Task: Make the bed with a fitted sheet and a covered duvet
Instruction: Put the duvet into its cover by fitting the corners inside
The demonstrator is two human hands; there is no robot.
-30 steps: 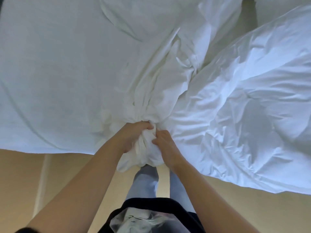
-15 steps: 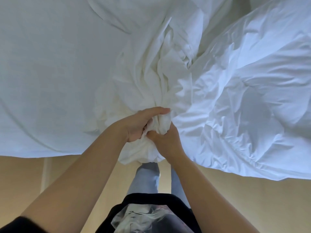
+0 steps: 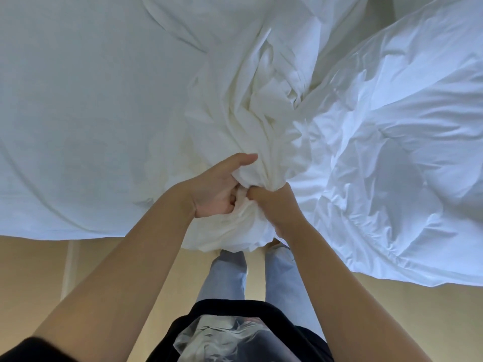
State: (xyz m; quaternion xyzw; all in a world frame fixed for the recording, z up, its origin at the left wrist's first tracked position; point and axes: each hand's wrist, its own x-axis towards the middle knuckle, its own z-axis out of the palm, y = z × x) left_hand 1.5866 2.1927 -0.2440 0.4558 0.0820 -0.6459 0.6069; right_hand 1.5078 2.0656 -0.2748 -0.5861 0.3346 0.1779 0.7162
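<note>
A bunched white duvet cover (image 3: 261, 121) lies gathered in folds at the bed's near edge. My right hand (image 3: 277, 205) grips the gathered neck of the fabric from the right, fingers curled round it. My left hand (image 3: 219, 189) sits on its left side, palm toward me, thumb stretched up along the cloth and fingers curled into the bundle. A puffy white duvet (image 3: 392, 152) lies crumpled on the right half of the bed. Smooth white sheet (image 3: 91, 113) covers the left half.
The bed's near edge runs across the view, with tan floor (image 3: 418, 322) below it. My legs in light trousers (image 3: 230, 273) stand right against the bed beneath the bundle. The duvet overhangs the edge at the right.
The bundle has been drawn further toward me and more cloth is gathered. My left hand has turned palm up and reached further along the fabric; my right hand keeps its grip.
</note>
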